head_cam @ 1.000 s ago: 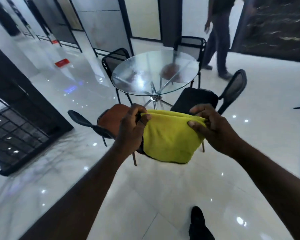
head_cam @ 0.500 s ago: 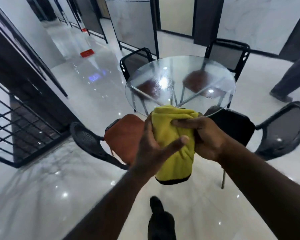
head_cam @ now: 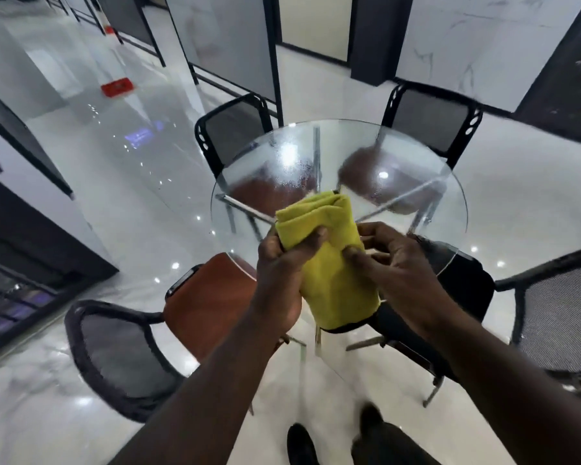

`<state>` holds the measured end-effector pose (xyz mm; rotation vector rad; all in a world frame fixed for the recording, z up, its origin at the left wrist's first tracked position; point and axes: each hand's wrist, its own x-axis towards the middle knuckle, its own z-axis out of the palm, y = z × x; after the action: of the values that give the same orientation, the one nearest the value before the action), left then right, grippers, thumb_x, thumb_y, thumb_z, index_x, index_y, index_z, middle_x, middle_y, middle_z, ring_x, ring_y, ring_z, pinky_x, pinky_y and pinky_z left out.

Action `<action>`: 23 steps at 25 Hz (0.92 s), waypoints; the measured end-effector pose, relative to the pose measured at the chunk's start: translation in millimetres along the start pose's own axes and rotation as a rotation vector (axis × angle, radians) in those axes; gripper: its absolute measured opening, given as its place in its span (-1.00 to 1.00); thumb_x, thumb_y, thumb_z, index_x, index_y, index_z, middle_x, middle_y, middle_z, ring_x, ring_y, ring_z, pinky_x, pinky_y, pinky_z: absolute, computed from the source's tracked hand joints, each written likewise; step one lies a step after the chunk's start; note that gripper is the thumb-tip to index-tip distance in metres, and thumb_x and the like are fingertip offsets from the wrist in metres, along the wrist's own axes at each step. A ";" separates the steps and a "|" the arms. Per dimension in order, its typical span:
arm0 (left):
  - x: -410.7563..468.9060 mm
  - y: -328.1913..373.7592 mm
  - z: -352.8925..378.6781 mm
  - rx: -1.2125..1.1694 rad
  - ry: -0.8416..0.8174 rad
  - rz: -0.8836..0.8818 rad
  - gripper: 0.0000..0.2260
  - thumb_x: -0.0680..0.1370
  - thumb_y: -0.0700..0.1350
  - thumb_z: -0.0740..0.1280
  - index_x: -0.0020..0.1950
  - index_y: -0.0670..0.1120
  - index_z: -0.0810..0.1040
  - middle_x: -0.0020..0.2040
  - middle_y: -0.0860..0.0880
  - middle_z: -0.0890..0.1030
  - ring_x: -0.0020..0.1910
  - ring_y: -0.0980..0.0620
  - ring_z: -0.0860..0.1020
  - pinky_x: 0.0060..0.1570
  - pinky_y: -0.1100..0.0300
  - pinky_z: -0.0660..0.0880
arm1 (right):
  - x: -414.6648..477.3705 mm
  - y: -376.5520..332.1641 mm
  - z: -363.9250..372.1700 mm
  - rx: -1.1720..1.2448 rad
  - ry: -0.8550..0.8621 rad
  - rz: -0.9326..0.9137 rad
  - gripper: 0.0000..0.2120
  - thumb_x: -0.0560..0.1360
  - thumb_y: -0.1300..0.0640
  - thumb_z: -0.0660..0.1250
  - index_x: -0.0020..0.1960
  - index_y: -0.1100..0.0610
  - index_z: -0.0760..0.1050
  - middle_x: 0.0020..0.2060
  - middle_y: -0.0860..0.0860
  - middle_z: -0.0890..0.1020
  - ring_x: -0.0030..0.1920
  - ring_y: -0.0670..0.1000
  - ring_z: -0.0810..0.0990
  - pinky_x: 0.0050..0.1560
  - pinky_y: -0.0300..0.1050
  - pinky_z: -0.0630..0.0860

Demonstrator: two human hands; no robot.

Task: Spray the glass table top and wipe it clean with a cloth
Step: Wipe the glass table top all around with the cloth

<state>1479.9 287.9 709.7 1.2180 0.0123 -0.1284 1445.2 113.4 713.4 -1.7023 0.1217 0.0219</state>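
- the cloth (head_cam: pixel 336 263) was bright yellow, with a dark edge along its lower hem.
- the glass table top (head_cam: pixel 349 124) was clear, speckled with a pale mist of droplets.
- the near left chair (head_cam: pixel 208 307) had an orange-brown seat and a black mesh back.
- the near right chair (head_cam: pixel 557 317) was black all over, its back a fine mesh.
- the far left chair (head_cam: pixel 235 129) and far right chair (head_cam: pixel 433 119) had black mesh backs; their seats showed red-brown through the glass.
- the floor (head_cam: pixel 121 169) was glossy white-grey marble.
- a flat object (head_cam: pixel 117 87) on it was red.
- the wall panel (head_cam: pixel 467 45) was white with grey veins.
- the shoe (head_cam: pixel 302 444) was black.
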 end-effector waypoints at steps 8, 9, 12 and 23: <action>61.5 -89.8 -22.5 -0.226 0.322 -0.411 -0.65 0.57 -0.04 0.47 0.34 -0.07 0.65 0.35 -0.20 0.65 0.37 -0.21 0.60 0.42 -0.23 0.49 | 106.9 111.4 15.1 -0.463 -0.299 -0.041 -0.09 0.42 -0.41 0.49 0.63 -0.10 0.27 0.39 -0.10 0.52 0.34 -0.07 0.57 0.33 -0.20 0.50; 63.2 -101.2 -25.8 -0.285 0.377 -0.469 -0.65 0.57 -0.03 0.45 0.34 -0.10 0.64 0.33 -0.23 0.66 0.33 -0.21 0.63 0.36 -0.19 0.54 | 118.1 120.5 17.2 -0.464 -0.408 0.062 -0.09 0.42 -0.49 0.44 0.62 -0.13 0.25 0.34 -0.07 0.58 0.32 -0.05 0.61 0.26 -0.23 0.51; 75.7 -138.7 -44.8 -0.267 0.579 -0.417 -0.65 0.53 -0.08 0.51 0.29 -0.15 0.65 0.21 -0.19 0.71 0.21 -0.18 0.67 0.19 -0.07 0.61 | 154.5 147.2 22.4 -0.521 -0.528 0.170 -0.31 0.48 -0.50 0.29 0.46 -0.12 0.42 0.14 -0.01 0.69 0.17 0.08 0.71 0.09 -0.11 0.61; 124.6 -245.1 -135.4 0.714 0.908 -0.341 -0.55 0.47 0.06 0.56 0.31 0.00 0.56 0.29 -0.07 0.52 0.20 -0.05 0.55 0.21 0.14 0.53 | 197.8 248.3 80.8 -1.262 -0.687 -0.547 -0.32 0.70 -0.34 0.19 0.75 -0.19 0.14 0.74 0.03 0.24 0.71 0.14 0.22 0.68 0.15 0.12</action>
<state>1585.8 320.0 424.0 1.8888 1.0427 0.1506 1623.1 147.6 440.6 -2.7973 -1.0785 0.3276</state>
